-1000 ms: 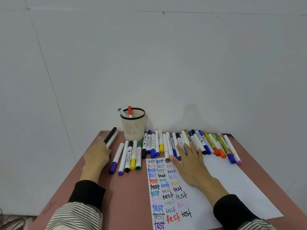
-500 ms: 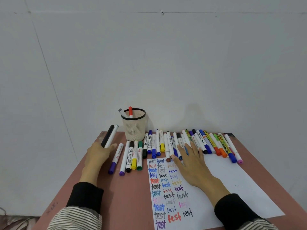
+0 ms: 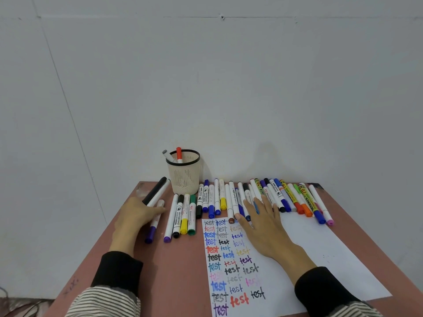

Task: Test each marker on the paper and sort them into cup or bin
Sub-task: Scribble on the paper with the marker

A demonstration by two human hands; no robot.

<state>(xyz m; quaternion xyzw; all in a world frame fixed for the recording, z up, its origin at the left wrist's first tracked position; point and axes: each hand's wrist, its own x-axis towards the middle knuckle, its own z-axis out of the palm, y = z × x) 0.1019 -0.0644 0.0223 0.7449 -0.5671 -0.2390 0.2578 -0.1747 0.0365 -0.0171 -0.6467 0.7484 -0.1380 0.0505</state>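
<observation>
A cream mesh cup (image 3: pixel 184 177) stands at the back of the table with a red marker (image 3: pixel 179 154) and a grey one inside. A long row of capped markers (image 3: pixel 295 200) lies along the top edge of the white paper (image 3: pixel 320 255), which carries several coloured "test" scribbles. My left hand (image 3: pixel 134 217) grips a black-and-white marker (image 3: pixel 156 192) that points away toward the back left. Its thumb reaches over a purple-capped marker (image 3: pixel 151 232). My right hand (image 3: pixel 263 227) lies flat on the paper with straight fingers touching the row of markers.
A second group of markers (image 3: pixel 180 216) lies left of the paper, in front of the cup. The reddish table (image 3: pixel 174 275) ends close on the left and right. A white wall stands right behind it. No bin is in view.
My left hand has shifted slightly right with its marker, and the thumb now lies across the purple-capped marker. My right hand has stayed put.
</observation>
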